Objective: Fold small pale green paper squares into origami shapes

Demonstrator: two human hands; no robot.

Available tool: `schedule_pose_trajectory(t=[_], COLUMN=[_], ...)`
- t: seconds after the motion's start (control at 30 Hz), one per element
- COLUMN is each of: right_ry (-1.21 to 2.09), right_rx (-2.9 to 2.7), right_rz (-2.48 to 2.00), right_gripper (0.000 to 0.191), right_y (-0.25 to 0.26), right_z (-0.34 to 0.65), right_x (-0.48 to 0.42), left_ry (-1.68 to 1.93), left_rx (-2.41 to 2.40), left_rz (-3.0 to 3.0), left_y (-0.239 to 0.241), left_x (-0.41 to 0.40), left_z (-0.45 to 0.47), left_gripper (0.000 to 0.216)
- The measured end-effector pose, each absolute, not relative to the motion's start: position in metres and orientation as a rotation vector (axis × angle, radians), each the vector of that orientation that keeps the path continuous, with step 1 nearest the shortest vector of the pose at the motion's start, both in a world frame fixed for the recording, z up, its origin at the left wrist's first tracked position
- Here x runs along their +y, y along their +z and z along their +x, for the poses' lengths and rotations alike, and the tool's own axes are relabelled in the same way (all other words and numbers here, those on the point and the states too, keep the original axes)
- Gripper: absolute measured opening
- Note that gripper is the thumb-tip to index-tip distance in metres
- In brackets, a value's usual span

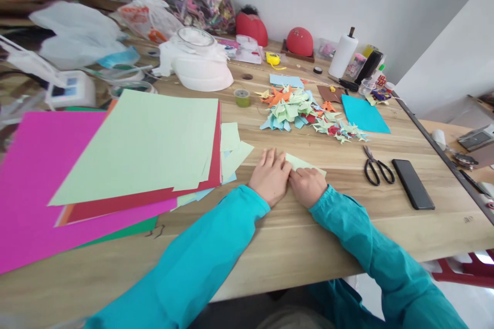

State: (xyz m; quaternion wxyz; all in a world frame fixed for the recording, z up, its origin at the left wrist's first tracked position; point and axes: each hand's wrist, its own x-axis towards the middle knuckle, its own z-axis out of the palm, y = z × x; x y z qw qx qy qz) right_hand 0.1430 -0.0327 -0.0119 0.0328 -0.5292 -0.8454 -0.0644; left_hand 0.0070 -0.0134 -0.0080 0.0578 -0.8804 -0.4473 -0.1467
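Observation:
A folded strip of light green paper point(306, 163) lies on the wooden table between my hands. My left hand point(270, 177) rests palm down over its left end, with fingers stretched forward and slightly apart. Curled closed, my right hand point(307, 186) presses on the paper's near edge, its thumb side close to my left thumb. My hands hide part of the strip, so its full shape does not show. Small light green sheets point(236, 158) lie just left of my left hand. Beyond the hands is a heap of folded paper pieces point(289, 108) in green, orange, blue and red.
Large coloured sheets point(146, 144) are stacked at the left. Black-handled scissors point(374, 167) and a phone point(412, 184) lie to the right. A tape roll point(242, 97) and a turquoise sheet point(365, 113) sit farther back. White caps point(200, 64) and bags stand behind the stack.

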Motion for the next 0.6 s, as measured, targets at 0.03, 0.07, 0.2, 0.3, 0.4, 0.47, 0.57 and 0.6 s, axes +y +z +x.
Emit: schedule_pose_trajectory(t=[0.03,0.07,0.2,0.3,0.4,0.47,0.57,0.6], right_ry=[-0.195,-0.19,-0.139,-0.077,-0.026,-0.011,-0.03,-0.032], right_rx=[-2.597,-2.594,-2.594,-2.617,-2.624,-2.583,-2.512,-2.494], right_rz=[-1.626,-1.624,-1.646,-1.695,-1.811,-1.934,-2.072,-2.104], right_gripper=[0.033,0.033,0.035,0.036,0.039,0.041,0.042,0.041], right_y=[-0.012,-0.011,-0.006,0.0,0.006,0.009,0.013,0.014], right_z=[0.143,0.144,0.146,0.144,0.138,0.132,0.124,0.121], right_x=[-0.033,-0.033,-0.033,-0.032,-0.029,-0.027,-0.023,-0.022], left_ry=[-0.45,-0.459,-0.5,-0.511,-0.527,-0.542,-0.557,-0.558], left_rx=[-1.353,-1.351,-1.361,-1.37,-1.346,-1.345,-1.356,-1.357], left_rz=[-2.666,-2.667,-2.701,-2.738,-2.767,-2.776,-2.779,-2.777], left_y=[-0.008,-0.007,-0.005,-0.005,-0.006,-0.006,-0.006,-0.006], left_x=[-0.012,-0.011,-0.002,0.005,0.008,0.008,0.009,0.009], left_z=[0.006,0.004,-0.002,-0.007,-0.01,-0.01,-0.009,-0.009], left_gripper=[0.03,0.03,0.036,0.039,0.039,0.039,0.039,0.038])
